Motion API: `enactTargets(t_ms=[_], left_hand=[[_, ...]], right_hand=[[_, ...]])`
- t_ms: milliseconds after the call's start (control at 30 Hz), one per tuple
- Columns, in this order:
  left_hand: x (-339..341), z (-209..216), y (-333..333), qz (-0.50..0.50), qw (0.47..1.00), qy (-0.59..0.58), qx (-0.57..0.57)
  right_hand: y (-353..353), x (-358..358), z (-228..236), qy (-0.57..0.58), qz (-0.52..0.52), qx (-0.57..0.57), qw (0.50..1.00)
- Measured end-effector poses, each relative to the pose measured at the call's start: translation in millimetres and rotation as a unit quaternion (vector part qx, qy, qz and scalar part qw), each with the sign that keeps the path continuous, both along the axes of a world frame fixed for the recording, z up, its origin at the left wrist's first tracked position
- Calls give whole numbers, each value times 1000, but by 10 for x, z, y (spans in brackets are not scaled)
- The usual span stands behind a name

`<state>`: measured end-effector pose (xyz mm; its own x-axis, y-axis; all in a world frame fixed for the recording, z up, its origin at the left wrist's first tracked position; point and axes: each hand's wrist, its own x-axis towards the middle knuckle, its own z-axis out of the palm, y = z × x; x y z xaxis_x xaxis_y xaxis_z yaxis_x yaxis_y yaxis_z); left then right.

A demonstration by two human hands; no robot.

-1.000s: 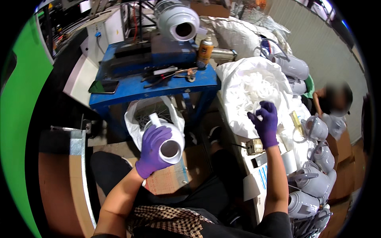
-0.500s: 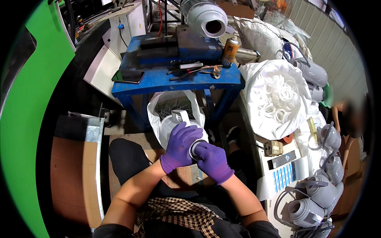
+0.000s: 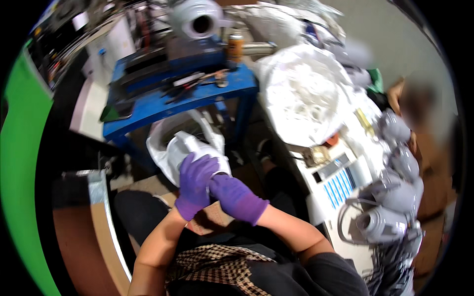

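Note:
A pale grey jug (image 3: 201, 149) with a handle lies tilted before me, its mouth end toward me. My left hand (image 3: 196, 180), in a purple glove, is closed on its side near the mouth, fingers pointing away from me. My right hand (image 3: 235, 196), gloved the same, is closed against the mouth end. Its fingertips are hidden and blurred, so what they pinch, if anything, cannot be made out. Beyond the jug stands a white bag (image 3: 157, 144), its opening just past the jug.
A blue metal table (image 3: 163, 109) ahead bears tools, a phone, a spray can (image 3: 235, 47) and another grey jug (image 3: 198, 20). At right are a sack of white rings (image 3: 308, 101) and several grey jugs (image 3: 382, 223). A cardboard box (image 3: 74, 241) stands left; a person is at far right.
The view has swung, so the surroundings shift left and blur. My right hand has turned more sideways and now covers the jug's rim, which showed between my hands before.

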<state>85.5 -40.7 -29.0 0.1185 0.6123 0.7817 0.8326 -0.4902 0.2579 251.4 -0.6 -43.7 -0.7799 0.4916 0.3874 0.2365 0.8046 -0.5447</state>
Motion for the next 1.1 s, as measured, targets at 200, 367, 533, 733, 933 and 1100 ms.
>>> enactTargets(t_ms=[200, 367, 533, 733, 933, 1100], left_hand=[[165, 64, -157, -67, 991, 119, -9], [253, -54, -411, -161, 938, 279, 132], [574, -212, -241, -277, 833, 476, 51], [870, -212, -90, -253, 919, 285, 100], [827, -296, -92, -254, 905, 327, 93], [811, -333, -107, -257, 899, 344, 86]], right_hand=[[-447, 635, 237, 144, -20, -31, 989], [-545, 2135, 441, 97, -336, 157, 924], [-144, 2878, 68, 9, -583, 97, 807], [-70, 2998, -270, 4, -624, 76, 778], [-155, 2722, 297, 122, -516, 119, 839], [635, 2385, 1165, 147, -344, 42, 927]])
